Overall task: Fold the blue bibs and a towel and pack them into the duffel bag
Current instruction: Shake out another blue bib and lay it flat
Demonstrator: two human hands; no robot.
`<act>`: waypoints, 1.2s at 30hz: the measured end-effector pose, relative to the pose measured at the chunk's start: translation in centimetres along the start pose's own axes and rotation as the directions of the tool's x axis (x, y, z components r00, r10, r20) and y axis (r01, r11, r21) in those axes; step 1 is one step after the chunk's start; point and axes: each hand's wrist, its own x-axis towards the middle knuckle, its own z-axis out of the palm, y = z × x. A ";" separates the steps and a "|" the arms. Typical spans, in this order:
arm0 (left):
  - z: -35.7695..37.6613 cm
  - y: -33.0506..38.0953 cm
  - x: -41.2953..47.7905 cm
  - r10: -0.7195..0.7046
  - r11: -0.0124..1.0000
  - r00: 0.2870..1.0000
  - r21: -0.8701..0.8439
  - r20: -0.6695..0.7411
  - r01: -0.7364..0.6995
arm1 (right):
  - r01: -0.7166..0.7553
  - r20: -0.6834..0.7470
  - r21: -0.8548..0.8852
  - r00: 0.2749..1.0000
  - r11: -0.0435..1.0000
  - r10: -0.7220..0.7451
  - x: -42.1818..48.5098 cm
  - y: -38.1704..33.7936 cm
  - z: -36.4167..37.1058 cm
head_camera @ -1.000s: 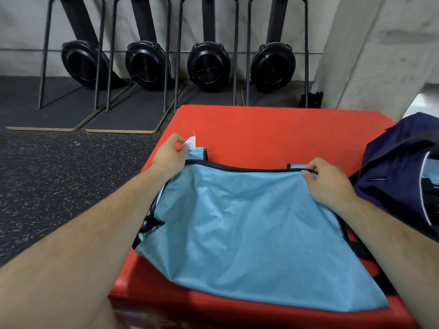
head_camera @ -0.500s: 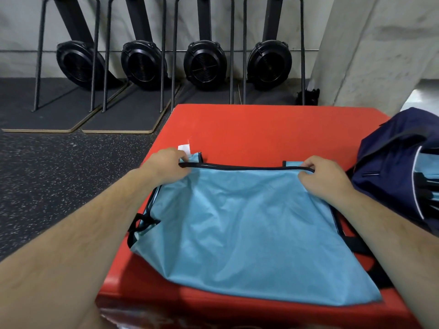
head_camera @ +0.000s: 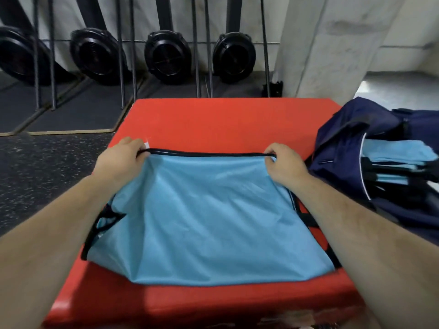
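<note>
Both hands pinch the far black-trimmed edge of a blue bib (head_camera: pixel 213 217) spread on the red table (head_camera: pixel 213 119).

I see the left hand (head_camera: pixel 118 160) and the right hand (head_camera: pixel 282 165) each curled round one far corner, holding the hem taut between them so its long line runs left to right across my view; the cloth falls from there toward me and lies on the table, its near edge just short of the table's front. The duffel bag (head_camera: pixel 344 148) sits open on the table's right side, nearer the right hand, with folded blue bibs (head_camera: pixel 394 153) already stacked inside, so I judge the next fold brings the far edge toward me before a move rightward. A small white tag (head_camera: pixel 147 145) peeks out by the left fingers; I cannot read any writing on it, and I see no brand anywhere.
</note>
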 end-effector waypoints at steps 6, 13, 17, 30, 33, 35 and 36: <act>1.2 0.3 0.7 -0.052 0.997 0.993 -0.054 0.107 0.058 | -0.050 0.020 -0.072 0.998 0.996 0.051 0.6 -0.1 0.7; -1.4 0.2 0.5 -0.103 0.986 0.991 -0.124 0.087 0.114 | -0.046 -0.032 0.008 0.998 0.999 0.046 1.1 -0.8 -0.5; -4.6 0.5 -0.2 -0.154 0.959 0.988 -0.238 0.003 0.150 | 0.052 -0.121 0.070 0.992 0.996 -0.044 0.3 -2.2 -2.8; -18.6 3.3 -7.8 -0.109 0.953 0.977 -0.299 -0.185 0.050 | 0.200 -0.245 0.153 0.957 0.968 -0.159 -7.3 -6.5 -14.2; -22.8 4.2 -8.7 -0.104 0.947 0.971 -0.321 -0.214 0.031 | 0.176 -0.223 0.152 0.965 0.973 -0.139 -8.4 -8.6 -18.1; -25.6 4.7 -9.2 -0.112 0.940 0.961 -0.341 -0.254 0.019 | 0.158 -0.226 0.192 0.968 0.969 -0.114 -8.8 -9.5 -21.1; -26.9 5.0 -9.6 -0.117 0.937 0.955 -0.350 -0.273 0.015 | 0.146 -0.210 0.204 0.972 0.968 -0.102 -8.9 -9.8 -22.6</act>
